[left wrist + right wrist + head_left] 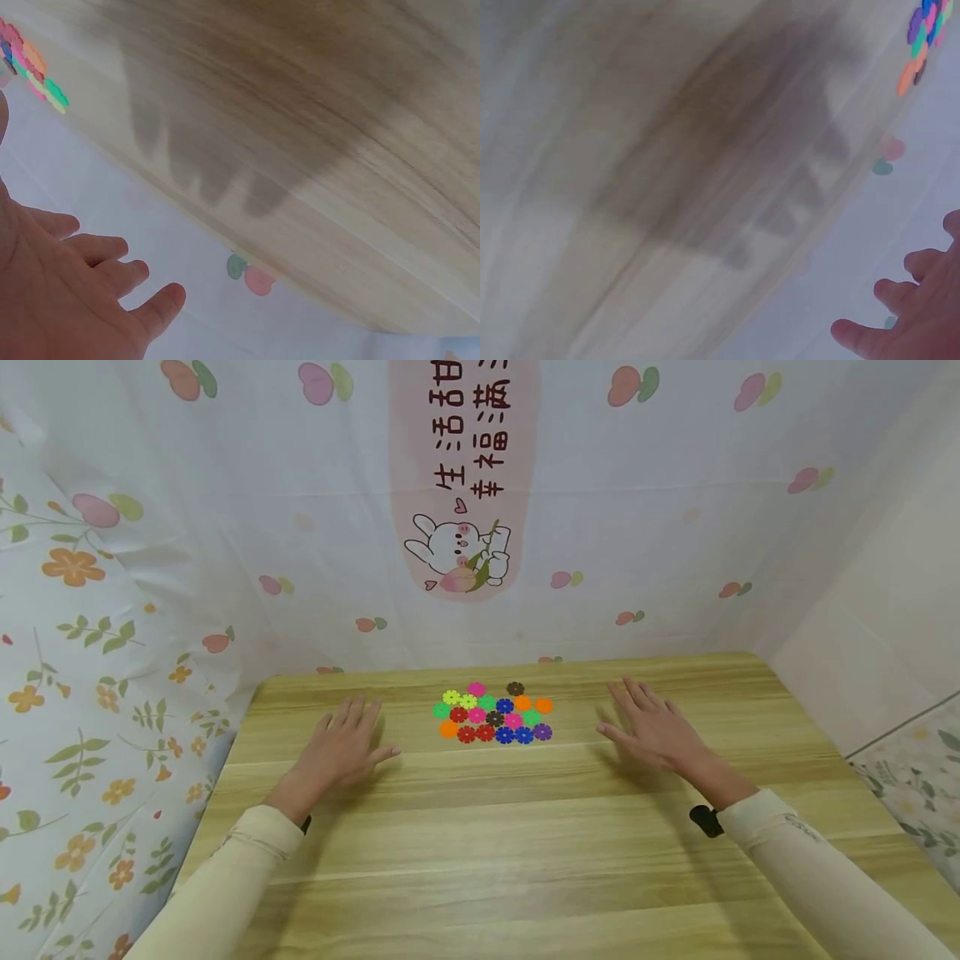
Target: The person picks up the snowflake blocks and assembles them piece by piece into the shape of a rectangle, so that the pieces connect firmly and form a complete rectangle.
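Toward the back of the wooden table lies a flat group of notched plastic discs in several colours, among them a purple disc [542, 732], a light green disc [441, 711] and a brown disc [515, 688]. My left hand [342, 745] is held palm down to the left of the group, fingers straight and thumb spread, holding nothing. On the other side my right hand [651, 729] mirrors it, fingers extended and apart from the discs. Both wrist views show the hands' shadows on the wood, and the discs at the upper corner.
The wooden table [480, 843] has its back edge against a white patterned curtain [330, 527] with a rabbit drawing. A flowered cloth [97, 693] hangs along the left side. A pale wall [877, 610] stands at the right. A black wrist strap [707, 821] shows at the right cuff.
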Tool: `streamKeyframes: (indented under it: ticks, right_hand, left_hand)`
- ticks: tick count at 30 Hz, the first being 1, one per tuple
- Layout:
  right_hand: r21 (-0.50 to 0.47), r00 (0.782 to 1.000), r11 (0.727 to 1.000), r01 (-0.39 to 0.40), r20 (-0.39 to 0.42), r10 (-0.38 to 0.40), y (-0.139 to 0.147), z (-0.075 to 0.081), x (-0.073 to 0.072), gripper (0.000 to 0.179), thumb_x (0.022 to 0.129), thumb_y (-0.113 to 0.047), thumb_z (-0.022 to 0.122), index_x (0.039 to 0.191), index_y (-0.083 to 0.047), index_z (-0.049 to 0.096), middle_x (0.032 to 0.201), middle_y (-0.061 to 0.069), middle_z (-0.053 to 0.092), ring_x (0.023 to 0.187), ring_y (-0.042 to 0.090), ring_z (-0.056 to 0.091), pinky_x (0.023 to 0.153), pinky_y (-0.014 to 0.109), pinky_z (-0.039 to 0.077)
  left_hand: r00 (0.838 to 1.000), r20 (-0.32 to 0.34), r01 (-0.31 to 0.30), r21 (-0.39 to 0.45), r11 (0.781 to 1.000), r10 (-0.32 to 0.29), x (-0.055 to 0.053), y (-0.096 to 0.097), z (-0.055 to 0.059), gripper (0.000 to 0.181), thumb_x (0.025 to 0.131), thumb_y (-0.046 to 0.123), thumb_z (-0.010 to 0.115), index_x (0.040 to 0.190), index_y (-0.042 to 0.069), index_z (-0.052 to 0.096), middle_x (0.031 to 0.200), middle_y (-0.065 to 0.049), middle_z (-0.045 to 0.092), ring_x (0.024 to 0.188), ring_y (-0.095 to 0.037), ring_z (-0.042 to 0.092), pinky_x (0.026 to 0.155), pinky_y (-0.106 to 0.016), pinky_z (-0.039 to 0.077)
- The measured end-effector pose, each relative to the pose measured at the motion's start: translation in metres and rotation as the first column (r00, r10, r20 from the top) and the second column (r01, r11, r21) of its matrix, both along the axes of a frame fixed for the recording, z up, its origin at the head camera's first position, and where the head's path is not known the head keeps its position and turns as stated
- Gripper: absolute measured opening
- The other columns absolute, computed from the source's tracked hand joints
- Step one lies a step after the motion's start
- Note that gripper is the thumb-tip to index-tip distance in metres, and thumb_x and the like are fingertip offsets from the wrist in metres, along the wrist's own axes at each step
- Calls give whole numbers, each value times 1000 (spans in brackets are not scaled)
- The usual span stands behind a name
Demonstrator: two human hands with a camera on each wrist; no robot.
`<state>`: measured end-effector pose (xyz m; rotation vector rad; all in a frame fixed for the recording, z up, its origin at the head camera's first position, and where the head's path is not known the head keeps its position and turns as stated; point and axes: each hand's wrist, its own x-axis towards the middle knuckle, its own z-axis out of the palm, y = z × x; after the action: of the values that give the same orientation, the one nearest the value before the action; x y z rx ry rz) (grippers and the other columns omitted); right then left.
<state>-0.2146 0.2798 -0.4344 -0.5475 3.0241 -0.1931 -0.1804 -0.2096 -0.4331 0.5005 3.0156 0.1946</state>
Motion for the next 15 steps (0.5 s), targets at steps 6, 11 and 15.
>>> streamKeyframes:
  ticks: [6, 11, 15]
  right_hand:
    - [-32, 1000, 999, -12, -5, 11, -10, 8, -10, 84, 96, -65, 37, 157, -13, 13, 160, 23, 14, 144, 46, 16, 103, 70, 29]
    - [-99, 999, 995, -11, 32, 14, -21, 14, -18, 82, 97, -65, 35, 157, -15, 12, 159, 23, 17, 143, 48, 18, 105, 70, 27]
    - [-177, 997, 984, 16, 74, -3, -29, 16, -22, 81, 97, -65, 35, 157, -14, 14, 157, 25, 23, 139, 51, 26, 107, 69, 25]
  left_hand:
    - [1000, -16, 24, 38, 999, -23, -9, 8, 3, 85, 96, 57, 48, 151, -3, 23, 153, -28, 28, 141, -47, 25, 106, -65, 30]
    - [1000, 26, -9, 154, 988, 5, -17, 22, 8, 82, 98, 52, 48, 152, -3, 21, 155, -25, 28, 143, -43, 25, 109, -66, 26]
    - [996, 71, -67, 263, 963, 50, -21, 35, 10, 79, 99, 47, 50, 153, -1, 19, 154, -23, 30, 141, -42, 30, 108, -67, 26]
